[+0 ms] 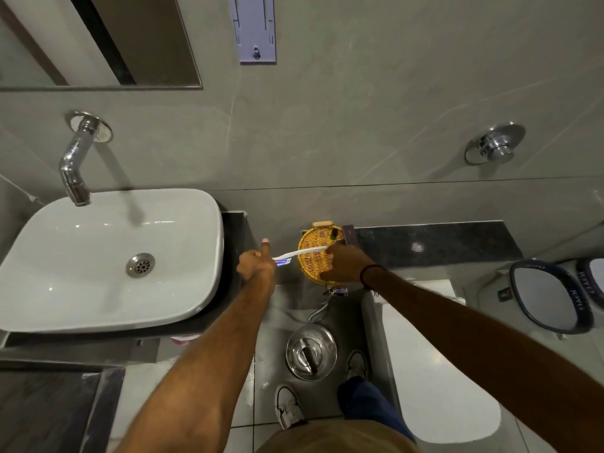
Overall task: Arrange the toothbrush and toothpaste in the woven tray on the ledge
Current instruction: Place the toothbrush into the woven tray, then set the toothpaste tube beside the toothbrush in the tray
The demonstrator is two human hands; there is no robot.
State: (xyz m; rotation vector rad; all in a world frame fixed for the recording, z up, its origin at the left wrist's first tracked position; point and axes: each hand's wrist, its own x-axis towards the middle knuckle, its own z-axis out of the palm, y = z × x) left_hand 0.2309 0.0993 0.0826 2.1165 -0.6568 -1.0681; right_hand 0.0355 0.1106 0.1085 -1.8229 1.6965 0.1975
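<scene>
A round yellow woven tray sits at the left end of the dark stone ledge. My left hand is closed, thumb up, just left of the tray. It holds a white toothbrush whose far end reaches over the tray. A small tube with blue and red print, the toothpaste, shows at the same hand under the brush. My right hand grips the tray's right rim, fingers curled over it. A small green item lies at the tray's back edge.
A white basin with a chrome tap is on the left. On the floor below the ledge stands a lidded steel bin. A white toilet lid lies to the right, with a chrome flush button on the wall above.
</scene>
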